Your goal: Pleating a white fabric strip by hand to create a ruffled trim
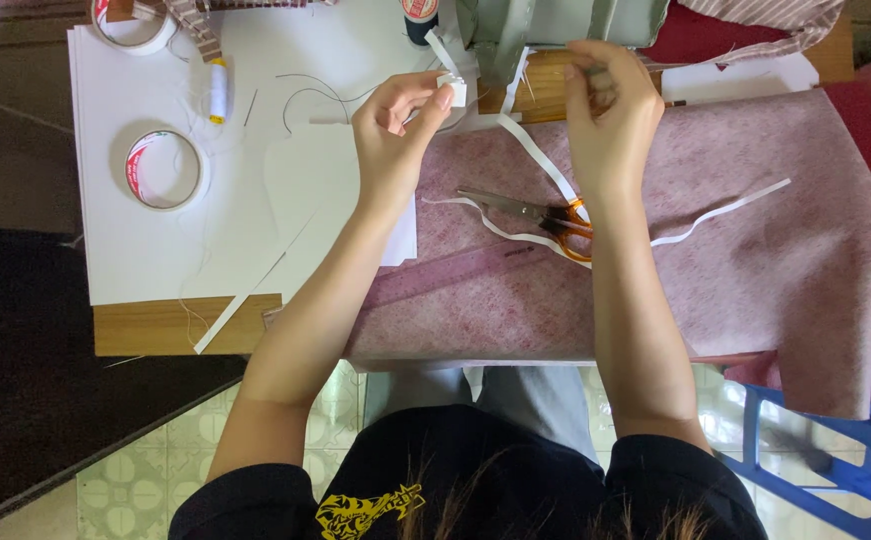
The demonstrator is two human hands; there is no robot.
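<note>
The right hand [611, 115] curls over whatever it pinches, so its grasp is hard to make out; it seems clenched on the end of a white paper strip [541, 160] that runs down toward the orange-handled scissors [546, 215] lying on the pink fabric [756, 250]. The left hand [396, 130], just beside it, pinches a small folded white piece [453, 88] between thumb and fingertips. Two tape rolls [166, 170] rest on white paper sheets [156, 240] covering the table [156, 325], well apart from both hands.
</note>
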